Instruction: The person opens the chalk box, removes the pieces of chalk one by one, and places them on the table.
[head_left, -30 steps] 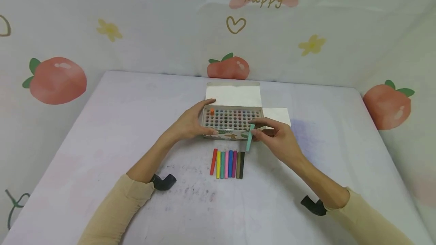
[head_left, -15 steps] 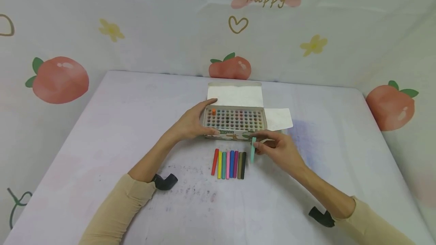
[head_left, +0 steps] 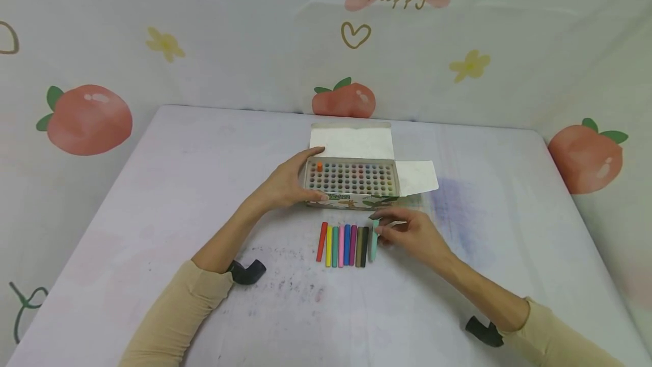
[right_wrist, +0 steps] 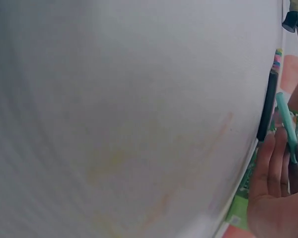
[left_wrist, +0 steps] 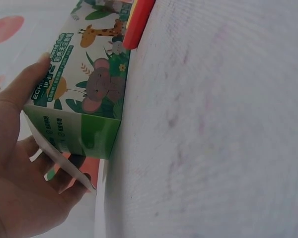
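Observation:
My left hand grips the left end of an open chalk box, its thumb along the front face. An orange chalk stick pokes out of the box's holed insert at the back left. My right hand pinches a mint-green chalk stick between thumb and fingers, just right of a row of several chalk sticks. The row runs from a red stick to a black stick. In the right wrist view the mint stick appears beside the black one.
Behind the box its white lid stands raised. A white side flap sticks out to the right. The pale cloth on the table has chalk smudges, and a fruit-print curtain hangs at the back.
My right hand has brought the mint-green chalk stick from the box's front right corner down toward me, beside the black stick. My left hand keeps its grip on the box.

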Available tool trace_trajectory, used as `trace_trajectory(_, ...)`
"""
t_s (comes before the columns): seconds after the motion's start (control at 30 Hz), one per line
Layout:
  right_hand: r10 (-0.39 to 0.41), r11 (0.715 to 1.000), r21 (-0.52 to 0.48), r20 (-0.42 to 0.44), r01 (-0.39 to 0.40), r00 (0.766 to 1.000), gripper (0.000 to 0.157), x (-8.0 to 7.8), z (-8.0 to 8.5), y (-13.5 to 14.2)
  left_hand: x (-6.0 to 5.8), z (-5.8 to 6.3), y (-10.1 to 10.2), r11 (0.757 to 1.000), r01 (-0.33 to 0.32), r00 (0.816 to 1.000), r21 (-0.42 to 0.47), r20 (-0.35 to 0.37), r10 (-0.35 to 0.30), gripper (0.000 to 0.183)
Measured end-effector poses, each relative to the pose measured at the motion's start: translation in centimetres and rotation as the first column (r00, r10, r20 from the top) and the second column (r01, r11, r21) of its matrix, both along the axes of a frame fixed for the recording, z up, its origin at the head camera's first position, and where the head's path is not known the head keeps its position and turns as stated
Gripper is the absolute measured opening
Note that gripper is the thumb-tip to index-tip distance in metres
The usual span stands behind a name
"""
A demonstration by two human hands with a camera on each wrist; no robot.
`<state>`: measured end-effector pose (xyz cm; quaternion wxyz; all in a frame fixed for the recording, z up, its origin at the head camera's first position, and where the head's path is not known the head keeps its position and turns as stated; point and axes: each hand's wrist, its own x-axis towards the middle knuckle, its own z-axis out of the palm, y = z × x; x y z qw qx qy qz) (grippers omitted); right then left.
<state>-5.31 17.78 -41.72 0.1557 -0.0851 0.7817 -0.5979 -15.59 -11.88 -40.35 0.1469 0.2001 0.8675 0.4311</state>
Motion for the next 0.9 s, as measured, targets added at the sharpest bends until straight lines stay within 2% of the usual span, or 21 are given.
trace_trajectory(0.3, -0.008, 0.993, 0.115, 0.052, 0.002, 0.999, 0.027, 0.10, -0.47, -0.04, 0.05, 0.08, -0.02, 1.000, 0.008, 1.000, 0.003, -0.008, -0.008, 0.101)
trace_trajectory(0.9, -0.038, 0.990, 0.142, 0.095, 0.025, 0.995, 0.026, 0.16, -0.56, -0.11, 0.03, -0.23, -0.13, 1.000, 0.008, 0.999, -0.021, -0.034, -0.008, 0.100)
